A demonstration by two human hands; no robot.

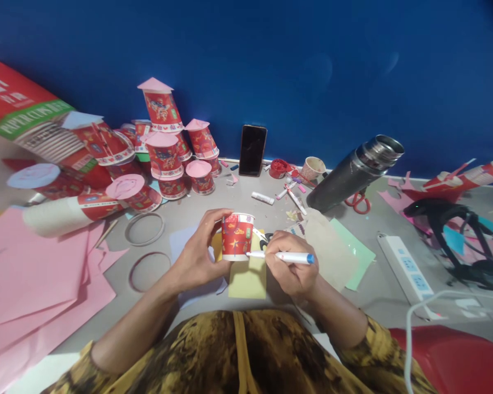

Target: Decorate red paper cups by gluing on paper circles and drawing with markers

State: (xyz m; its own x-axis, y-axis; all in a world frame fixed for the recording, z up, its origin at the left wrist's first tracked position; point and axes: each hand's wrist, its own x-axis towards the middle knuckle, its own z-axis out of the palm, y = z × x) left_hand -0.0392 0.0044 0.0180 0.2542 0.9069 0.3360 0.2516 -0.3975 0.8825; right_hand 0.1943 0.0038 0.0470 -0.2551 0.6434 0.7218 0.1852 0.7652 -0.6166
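Observation:
Held upright in my left hand [201, 249] is a red printed paper cup [237, 236] with a white rim and white base band. The fingers wrap round its left side and the thumb lies near the bottom. My right hand [292, 262] grips a white marker pen [293, 257] with a blue end. The pen's tip meets or nearly meets the lower right edge of the cup. Below the cup lies a yellow paper sheet [248, 282]. Partly hidden behind my right hand are scissors [264, 238].
Decorated cups with pink paper tops [163, 156] stand stacked at the back left. Pink sheets [28, 273] cover the left side. A phone [252, 150] leans on the blue wall. To the right are a dark thermos [349, 178], a power strip [408, 268] and a black headset-like frame [460, 241].

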